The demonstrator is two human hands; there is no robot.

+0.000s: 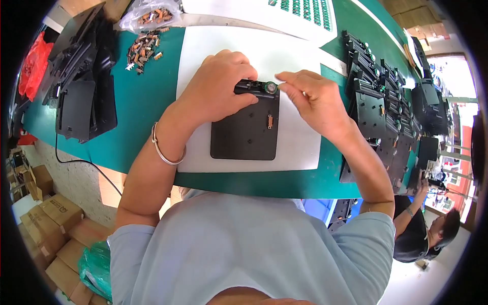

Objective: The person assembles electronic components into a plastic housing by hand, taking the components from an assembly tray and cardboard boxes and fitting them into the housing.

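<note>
A flat black plastic panel (239, 137) with rounded corners lies on the white sheet in front of me. Along its far edge runs a black cylindrical bar, with a small round green circuit board (270, 88) at the right end. A small copper-coloured connector (270, 121) sits on the panel's right side. My left hand (223, 84) grips the bar, thumb on the near side and fingers over the far side. Curled beside the round board, my right hand (312, 96) has thumb and forefinger drawn close in a pinch. Anything between those fingertips is too small to make out.
Loose small connectors (144, 51) lie at the far left, near a clear plastic bag (152, 15). Black plastic parts (86, 91) are stacked on the left. Several similar black assemblies (376, 101) cover the right side. Another person (422, 229) works at the right.
</note>
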